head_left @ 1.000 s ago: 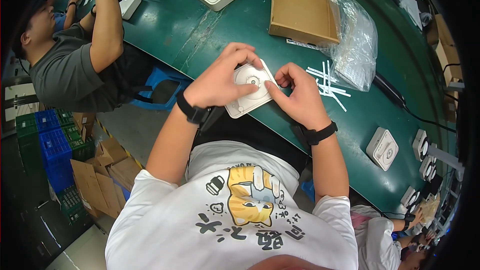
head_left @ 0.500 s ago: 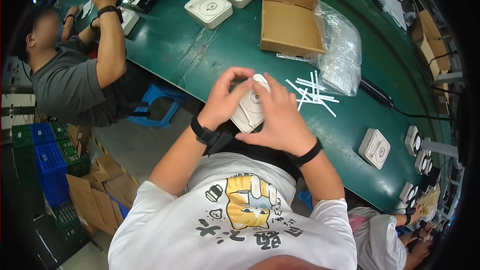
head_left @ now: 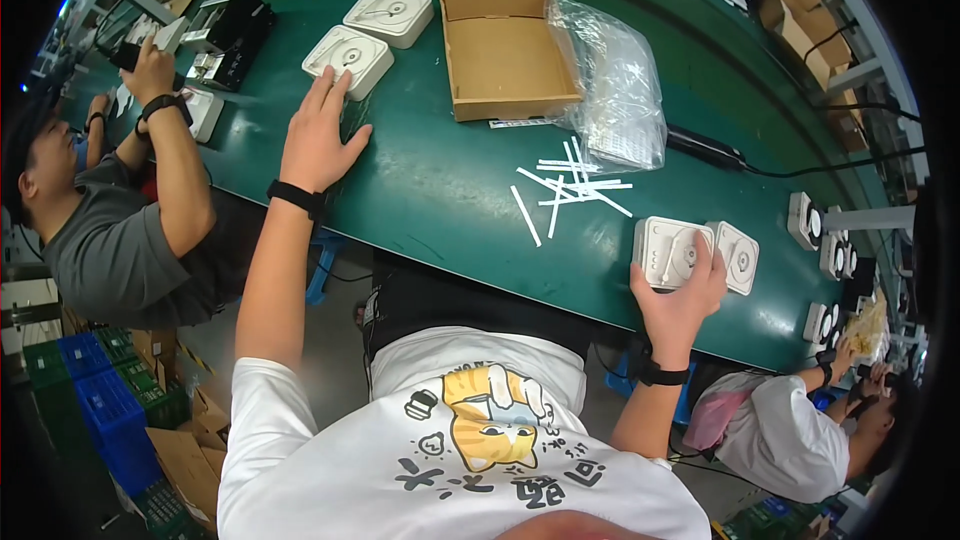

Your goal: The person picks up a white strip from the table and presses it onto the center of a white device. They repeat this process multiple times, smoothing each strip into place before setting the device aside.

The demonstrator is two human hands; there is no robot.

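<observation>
At far left a co-worker's arm (head_left: 170,155) rests on the green table (head_left: 440,190). The left hand (head_left: 320,135) lies flat, fingers spread and holding nothing, its fingertips touching a white unit (head_left: 350,58); another white unit (head_left: 390,15) sits just beyond. An open carton (head_left: 505,50) and plastic bag (head_left: 610,80) stand farther right, white strips (head_left: 570,185) scattered nearer. At right, the right hand (head_left: 680,300) grips a white device (head_left: 672,252) at the table's near edge, beside a second device (head_left: 738,257).
</observation>
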